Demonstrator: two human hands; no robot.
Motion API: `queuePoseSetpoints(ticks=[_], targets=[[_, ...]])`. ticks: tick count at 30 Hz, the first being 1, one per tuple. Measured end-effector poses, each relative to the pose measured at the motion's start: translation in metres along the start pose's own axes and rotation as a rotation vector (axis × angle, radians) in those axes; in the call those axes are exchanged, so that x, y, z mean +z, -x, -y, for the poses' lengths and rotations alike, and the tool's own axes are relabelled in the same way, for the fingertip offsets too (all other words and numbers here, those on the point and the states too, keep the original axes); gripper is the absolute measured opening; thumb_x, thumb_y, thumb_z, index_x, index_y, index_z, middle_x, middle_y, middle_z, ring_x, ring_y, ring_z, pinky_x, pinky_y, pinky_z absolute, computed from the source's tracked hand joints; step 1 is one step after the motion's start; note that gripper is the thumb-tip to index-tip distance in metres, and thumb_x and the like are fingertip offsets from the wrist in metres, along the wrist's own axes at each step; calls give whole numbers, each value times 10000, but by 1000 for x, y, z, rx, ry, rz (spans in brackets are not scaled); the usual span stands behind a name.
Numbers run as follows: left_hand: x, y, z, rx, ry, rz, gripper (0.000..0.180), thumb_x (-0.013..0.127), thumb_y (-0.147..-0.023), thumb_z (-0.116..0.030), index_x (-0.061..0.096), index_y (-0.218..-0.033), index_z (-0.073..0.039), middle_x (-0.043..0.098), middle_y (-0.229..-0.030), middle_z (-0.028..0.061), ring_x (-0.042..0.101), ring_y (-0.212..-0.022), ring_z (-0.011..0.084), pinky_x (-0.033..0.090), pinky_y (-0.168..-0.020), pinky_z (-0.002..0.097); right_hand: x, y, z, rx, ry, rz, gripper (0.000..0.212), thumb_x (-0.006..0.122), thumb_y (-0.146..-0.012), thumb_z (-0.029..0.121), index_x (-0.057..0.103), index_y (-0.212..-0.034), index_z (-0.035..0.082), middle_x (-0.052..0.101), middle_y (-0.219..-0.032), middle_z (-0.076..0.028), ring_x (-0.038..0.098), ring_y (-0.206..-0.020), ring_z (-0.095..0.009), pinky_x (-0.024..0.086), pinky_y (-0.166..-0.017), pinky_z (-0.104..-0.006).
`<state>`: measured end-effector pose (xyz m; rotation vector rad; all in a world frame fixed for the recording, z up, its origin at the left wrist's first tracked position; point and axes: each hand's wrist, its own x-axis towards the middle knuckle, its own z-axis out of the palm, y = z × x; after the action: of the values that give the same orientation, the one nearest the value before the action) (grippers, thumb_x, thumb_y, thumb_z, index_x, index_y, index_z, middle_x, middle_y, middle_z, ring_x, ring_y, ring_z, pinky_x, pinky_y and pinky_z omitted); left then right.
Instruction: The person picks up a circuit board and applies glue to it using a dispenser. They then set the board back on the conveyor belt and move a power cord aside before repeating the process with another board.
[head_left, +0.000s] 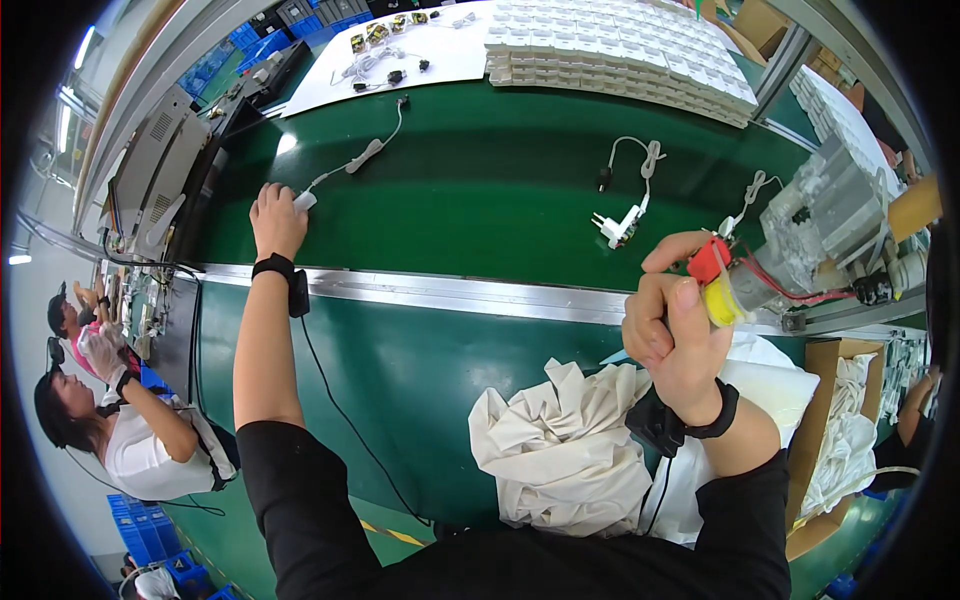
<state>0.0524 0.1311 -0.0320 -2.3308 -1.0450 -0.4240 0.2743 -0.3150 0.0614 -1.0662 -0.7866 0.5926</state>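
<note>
Over the far-left part of the green belt (450, 225), my left hand (277, 222) is closed on a small white plug housing (305, 201). A white cord (367, 156) runs from it toward the back and ends in a black connector. My right hand (678, 325) is raised at the right with its fingers curled. Right beside its thumb and index finger is the red and yellow end (715, 275) of a grey, motor-like tool (815, 225). That end covers part of the hand, so whatever the fingers hold is hidden.
A white plug with exposed parts (620, 228) and its cord lie on the belt. White housings (620, 50) are stacked behind, next to a white sheet (445, 50) with corded parts. Cream cloth (565, 440) lies before me, near a cardboard box (800, 510). People work at the left.
</note>
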Motion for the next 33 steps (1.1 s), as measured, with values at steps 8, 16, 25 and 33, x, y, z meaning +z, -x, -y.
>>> queuePoseSetpoints(ticks=[8, 16, 25, 33], targets=[[-31, -11, -69, -66, 234, 232, 474, 648, -774, -243, 447, -1129, -3, 627, -959, 176, 618, -880, 348, 507, -734, 430, 1, -3, -5, -21, 2, -6, 375, 444, -953, 391, 362, -1039, 36, 299, -493, 30, 268, -367, -45, 229, -341, -207], [-44, -25, -73, -151, 625, 521, 462, 657, -811, -263, 473, -1141, 3, 642, -878, 142, 650, -697, 260, 531, -631, 329, -2, -3, 3, 1, 3, -14, 371, 452, -950, 387, 370, -1034, 35, 305, -493, 28, 267, -367, -43, 219, -345, -208], [-111, 3, -156, -347, 1750, 867, 284, 515, -933, -207, 525, -1139, -12, 635, -990, 55, 603, -862, 84, 469, -625, 180, -2, -2, 8, 22, -13, -16, 371, 465, -947, 381, 382, -1037, 31, 305, -493, 27, 266, -370, -41, 217, -347, -208], [-177, 95, -269, -430, 2442, 1240, 299, 444, -960, -162, 434, -1234, -45, 588, -1126, 96, 605, -941, 144, 499, -600, 200, -8, -3, 3, 31, 11, -34, 368, 462, -947, 380, 388, -1039, 32, 303, -490, 27, 262, -368, -41, 217, -348, -210]])
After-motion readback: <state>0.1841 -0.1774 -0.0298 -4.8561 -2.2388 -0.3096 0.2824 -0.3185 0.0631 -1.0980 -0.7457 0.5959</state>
